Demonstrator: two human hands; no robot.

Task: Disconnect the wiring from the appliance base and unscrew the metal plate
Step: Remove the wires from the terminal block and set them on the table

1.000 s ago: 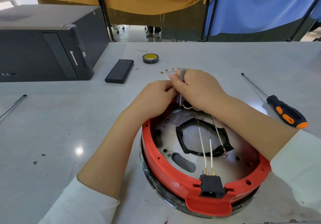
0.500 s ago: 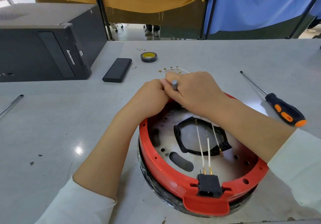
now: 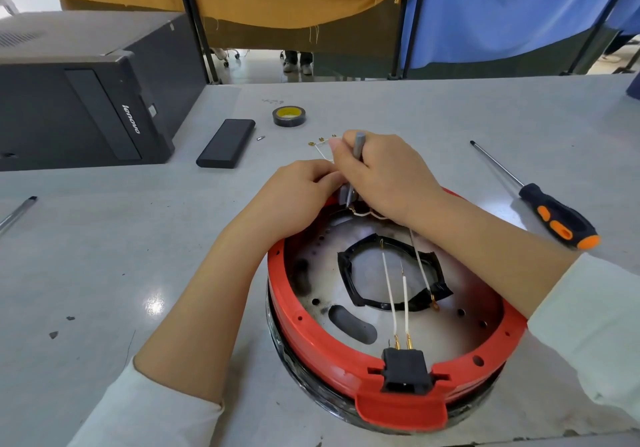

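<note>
The round appliance base point(image 3: 311, 335) with a red rim lies upside down on the grey table. Inside it is a scorched metal plate point(image 3: 460, 294) with a black ring round its centre hole. Two white wires point(image 3: 391, 290) run from a black power socket point(image 3: 406, 370) at the near rim. My right hand point(image 3: 388, 176) grips a small grey screwdriver point(image 3: 358, 143), tip down at the far rim. My left hand point(image 3: 298, 190) pinches a small grey part point(image 3: 343, 195) beside that tip. Looped white wires point(image 3: 367, 214) lie just under both hands.
A black and orange screwdriver point(image 3: 557, 221) lies right of the base. Far side: a black tape roll point(image 3: 289, 116), a flat black case point(image 3: 227, 147), a tiny screw point(image 3: 260, 138), loose terminal wires point(image 3: 320, 143). A black computer tower point(image 3: 83, 100) stands left, a metal rod point(image 3: 17, 212) at the left edge.
My right hand has raised the grey screwdriver more upright, its top showing again above the fingers. Both hands stay at the far rim. The view shifted slightly.
</note>
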